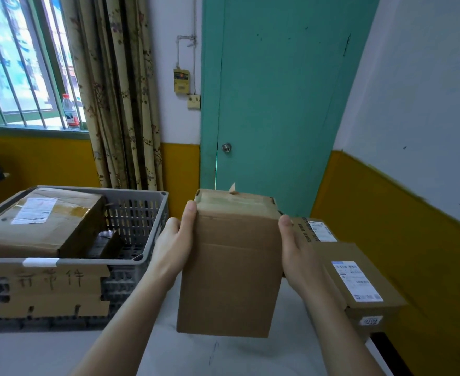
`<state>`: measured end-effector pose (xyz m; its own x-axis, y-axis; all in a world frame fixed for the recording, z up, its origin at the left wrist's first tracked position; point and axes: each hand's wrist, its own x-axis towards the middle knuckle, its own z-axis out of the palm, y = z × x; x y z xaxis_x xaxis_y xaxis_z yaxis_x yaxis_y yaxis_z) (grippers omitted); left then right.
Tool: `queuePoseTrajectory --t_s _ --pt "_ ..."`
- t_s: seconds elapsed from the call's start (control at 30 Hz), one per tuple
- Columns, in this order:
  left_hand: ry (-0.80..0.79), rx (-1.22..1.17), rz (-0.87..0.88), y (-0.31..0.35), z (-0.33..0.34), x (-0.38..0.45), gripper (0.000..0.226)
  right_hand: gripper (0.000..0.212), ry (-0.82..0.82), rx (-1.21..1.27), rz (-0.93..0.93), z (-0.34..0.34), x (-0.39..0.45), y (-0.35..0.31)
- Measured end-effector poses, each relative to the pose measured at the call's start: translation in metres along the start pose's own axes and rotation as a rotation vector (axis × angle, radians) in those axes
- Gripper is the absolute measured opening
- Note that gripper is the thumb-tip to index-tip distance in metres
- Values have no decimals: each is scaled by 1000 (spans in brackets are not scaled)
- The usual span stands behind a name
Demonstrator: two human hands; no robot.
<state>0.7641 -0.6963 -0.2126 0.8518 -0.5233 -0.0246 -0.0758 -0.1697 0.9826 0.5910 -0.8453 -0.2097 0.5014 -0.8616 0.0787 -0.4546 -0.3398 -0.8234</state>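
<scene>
The left hand and the right hand gripped the cardboard box by its sides, thumbs on its near face, above the white table beside the grey crate, so the step seemed sorting, and placing it would need a lift over the rim.

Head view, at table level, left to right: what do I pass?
grey crate → left hand → cardboard box, held up between both hands → right hand → labelled parcel
</scene>
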Motion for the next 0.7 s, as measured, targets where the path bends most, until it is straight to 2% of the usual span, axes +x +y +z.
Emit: queuePoseTrajectory --t_s 0.07,0.13,0.2,0.23,0.27,0.33,0.47,0.57,0.7 --pt "-11 -17 -31 0 0 3 69 92 -38 0 10 -2 0 -3" --pt "-46 -42 -66 0 1 9 54 83 -71 18 27 -1 -1 -3" --pt "-87 -54 -113 2 1 15 35 58 -97 69 25 -2 -2 0" --pt "-117 -52 -134 1 0 16 34 45 -122 103 34 -3 -1 1" --pt "-148 -54 -152 -2 -1 15 34 41 -152 139 55 -3 1 2" --pt "-191 -61 -144 -8 -1 13 38 44 -192 207 112 -3 4 4" --pt "-179 -63 -49 -14 2 11 48 58 -182 258 173 1 10 4" --pt "-153 -9 0 -12 3 10 41 47 -182 254 167 2 11 10" --pt "-118 -6 -27 -12 4 11 54 46 -141 279 190 4 12 11"
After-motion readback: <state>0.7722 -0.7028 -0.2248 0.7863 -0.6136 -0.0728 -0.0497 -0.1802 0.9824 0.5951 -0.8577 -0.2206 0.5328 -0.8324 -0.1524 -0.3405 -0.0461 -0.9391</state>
